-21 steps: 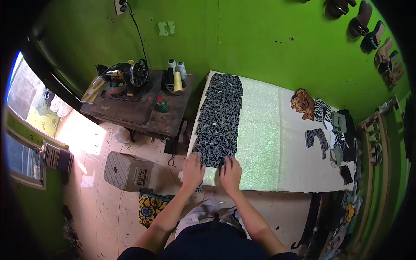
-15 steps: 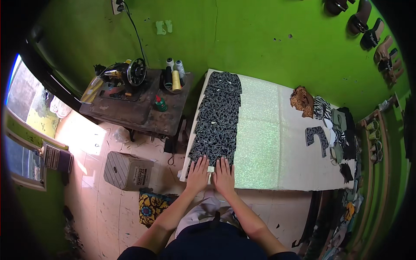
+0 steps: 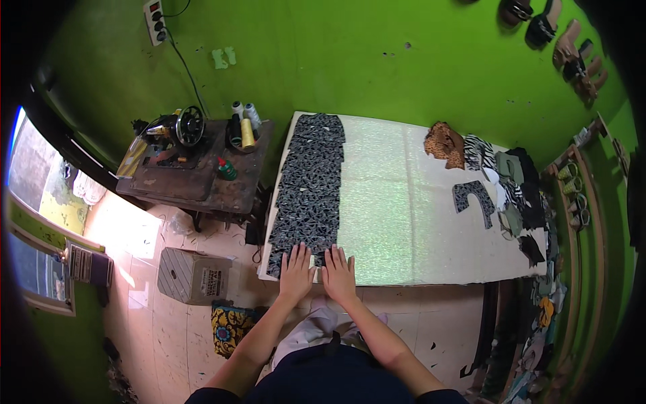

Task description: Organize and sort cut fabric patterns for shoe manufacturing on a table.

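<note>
A small workroom with a green wall [image 3: 323,60] and pale floor [image 3: 383,330]; before me stands a light-topped bench [image 3: 441,256], its middle covered by a shimmering pale sheet [image 3: 377,202]. Along the left side of the bench lies a strip of overlapping black-and-white patterned pieces [image 3: 303,209], its long axis running from near to far, the far end leaning slightly to the right. My left hand [image 3: 296,277] and right hand [image 3: 340,276] are at its near end, palms down and side by side, so that nearly the whole strip extends away beyond my fingers [image 3: 301,257]. These are straight and slightly apart, laid flat and clamped on nothing. The left hand is the nearer to the strip's midline, with patterned cloth showing to its left; the right hand lies at the right edge, its outer fingers reaching past the pattern. To the far right, well apart from both hands, are a curved patterned piece [image 3: 476,200] and a brown spotted cloth [image 3: 445,145]. At far left, a sewing machine [image 3: 168,131] stands near several thread spools [image 3: 246,135] and a green bottle [image 3: 227,170].
</note>
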`<state>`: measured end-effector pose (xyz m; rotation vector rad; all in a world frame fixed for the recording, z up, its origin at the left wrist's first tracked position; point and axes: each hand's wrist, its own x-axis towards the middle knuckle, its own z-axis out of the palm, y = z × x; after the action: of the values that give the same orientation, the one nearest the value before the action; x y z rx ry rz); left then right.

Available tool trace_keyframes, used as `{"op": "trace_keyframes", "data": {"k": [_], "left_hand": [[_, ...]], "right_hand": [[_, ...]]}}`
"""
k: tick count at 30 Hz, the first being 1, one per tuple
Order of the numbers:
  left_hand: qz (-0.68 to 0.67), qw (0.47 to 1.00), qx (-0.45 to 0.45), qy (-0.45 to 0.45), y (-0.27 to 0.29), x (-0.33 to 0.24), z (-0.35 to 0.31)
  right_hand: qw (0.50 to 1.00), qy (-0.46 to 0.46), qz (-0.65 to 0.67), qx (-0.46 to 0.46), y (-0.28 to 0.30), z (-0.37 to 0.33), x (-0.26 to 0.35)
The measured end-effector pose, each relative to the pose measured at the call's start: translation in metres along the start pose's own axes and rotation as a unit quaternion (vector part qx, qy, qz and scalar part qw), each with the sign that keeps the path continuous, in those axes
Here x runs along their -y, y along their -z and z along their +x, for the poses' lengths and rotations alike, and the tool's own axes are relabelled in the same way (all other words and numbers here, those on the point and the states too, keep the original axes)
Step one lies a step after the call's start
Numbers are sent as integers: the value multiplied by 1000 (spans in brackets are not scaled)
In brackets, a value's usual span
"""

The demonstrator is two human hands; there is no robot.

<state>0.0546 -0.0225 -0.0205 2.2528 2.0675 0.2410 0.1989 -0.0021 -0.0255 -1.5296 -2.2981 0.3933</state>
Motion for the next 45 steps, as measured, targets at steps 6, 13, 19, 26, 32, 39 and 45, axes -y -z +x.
{"op": "trace_keyframes", "data": {"k": [6, 13, 19, 26, 32, 39, 45], "left_hand": [[-61, 994, 19, -93, -10, -97, 0], [-143, 971, 53, -184, -30, -237, 11], [-196, 944, 54, -260, -35, -340, 32], [-196, 942, 48, -267, -42, -391, 65], [-195, 965, 38, -172, -47, -406, 125], [-228, 966, 102, 63, -41, -420, 208], [-255, 955, 112, 106, -47, -435, 243]], "right_hand": [[996, -74, -37, -38, 42, -45, -71], [982, -167, 10, -92, 126, -115, -170], [971, -169, 0, -172, 181, -160, -255], [967, -174, 23, -184, 207, -167, -318], [967, -194, 37, -163, 221, -128, -365], [966, -212, 39, -142, 238, -72, -423], [945, -288, 3, -156, 234, -40, -466]]}}
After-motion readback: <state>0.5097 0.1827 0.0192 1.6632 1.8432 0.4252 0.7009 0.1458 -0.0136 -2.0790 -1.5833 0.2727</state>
